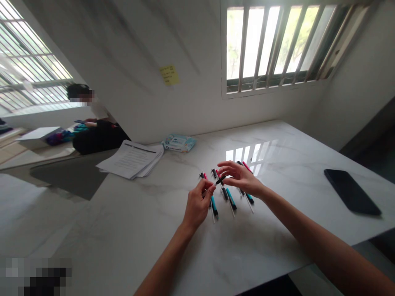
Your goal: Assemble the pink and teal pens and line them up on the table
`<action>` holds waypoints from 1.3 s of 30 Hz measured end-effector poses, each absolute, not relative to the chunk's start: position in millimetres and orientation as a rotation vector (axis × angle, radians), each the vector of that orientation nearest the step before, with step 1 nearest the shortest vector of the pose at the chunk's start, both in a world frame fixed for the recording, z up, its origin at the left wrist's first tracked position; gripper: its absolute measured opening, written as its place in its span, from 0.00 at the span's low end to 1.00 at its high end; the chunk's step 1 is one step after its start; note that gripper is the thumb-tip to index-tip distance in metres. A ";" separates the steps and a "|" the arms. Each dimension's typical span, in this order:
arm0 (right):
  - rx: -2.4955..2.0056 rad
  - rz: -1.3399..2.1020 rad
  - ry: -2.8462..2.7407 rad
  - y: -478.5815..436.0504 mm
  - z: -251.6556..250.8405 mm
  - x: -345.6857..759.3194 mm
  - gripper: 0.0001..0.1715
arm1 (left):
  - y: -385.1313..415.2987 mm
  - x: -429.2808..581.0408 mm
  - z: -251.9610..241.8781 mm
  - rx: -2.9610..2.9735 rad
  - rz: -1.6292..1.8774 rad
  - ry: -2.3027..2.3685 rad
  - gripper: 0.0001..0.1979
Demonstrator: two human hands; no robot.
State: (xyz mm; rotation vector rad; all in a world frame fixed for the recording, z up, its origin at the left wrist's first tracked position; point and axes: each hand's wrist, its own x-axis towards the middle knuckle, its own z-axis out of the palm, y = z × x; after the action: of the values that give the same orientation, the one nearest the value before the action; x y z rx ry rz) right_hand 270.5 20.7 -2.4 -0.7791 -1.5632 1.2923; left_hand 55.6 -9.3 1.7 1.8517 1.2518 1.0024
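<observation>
My left hand (197, 203) pinches the whitish end of a slim black pen part (220, 180) between thumb and fingertips. At its other end is my right hand (242, 179), with the thumb and a finger closed around the black tip and the upper fingers lifted. Beneath and around the hands lie disassembled pens in rows. These include a teal pen barrel (231, 198), another teal barrel (214, 204), a pink piece (247, 167), black pieces and a thin white refill (249, 204). Some parts are hidden behind my fingers.
A black phone (352, 192) lies at the right of the marbled table (265, 255). At the back left are stacked papers (131, 159) and a blue-white wipes packet (179, 143). A yellow note (169, 74) sticks to the wall. Another person (98, 133) sits beyond the left edge.
</observation>
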 end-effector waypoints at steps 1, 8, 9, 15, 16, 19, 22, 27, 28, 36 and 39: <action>-0.818 1.264 -1.566 21.0 -2.8 270.9 0.29 | -9.2 55.4 1.7 1.849 1.007 1.249 0.15; -0.839 1.201 -1.665 21.2 -0.2 273.9 0.22 | -9.2 55.0 2.0 1.845 1.020 1.256 0.14; -0.848 1.188 -1.671 21.0 0.4 274.4 0.22 | -9.4 55.0 2.0 1.847 1.020 1.260 0.14; -0.838 1.198 -1.659 20.4 0.4 273.7 0.21 | -9.8 55.7 1.5 1.833 0.997 1.252 0.14; -0.813 1.213 -1.659 20.3 0.5 273.5 0.22 | -9.5 55.7 1.3 1.827 0.994 1.247 0.14; -0.861 1.190 -1.633 20.6 0.5 273.2 0.22 | -8.8 55.8 0.1 1.812 0.994 1.227 0.13; -0.912 1.169 -1.607 21.7 -0.2 273.7 0.21 | -8.4 56.1 -2.3 1.803 0.996 1.211 0.13; -0.795 1.215 -1.614 20.5 1.6 273.7 0.21 | -8.4 56.8 -4.9 1.782 1.003 1.183 0.13; -0.831 1.180 -1.613 19.8 2.0 273.3 0.20 | -8.5 56.8 -4.9 1.783 1.004 1.184 0.13; -0.792 1.210 -1.581 18.0 4.3 272.2 0.17 | -8.9 56.4 -4.3 1.790 1.001 1.191 0.12; -0.872 1.168 -1.549 17.3 4.6 271.4 0.17 | -8.8 57.0 -4.1 1.789 1.004 1.195 0.12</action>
State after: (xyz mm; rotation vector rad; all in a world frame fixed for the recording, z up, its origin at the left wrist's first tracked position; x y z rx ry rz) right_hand 271.4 17.3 4.6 -0.8717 -1.5487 1.1681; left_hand 57.0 -8.8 -4.1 1.7894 1.1950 1.0038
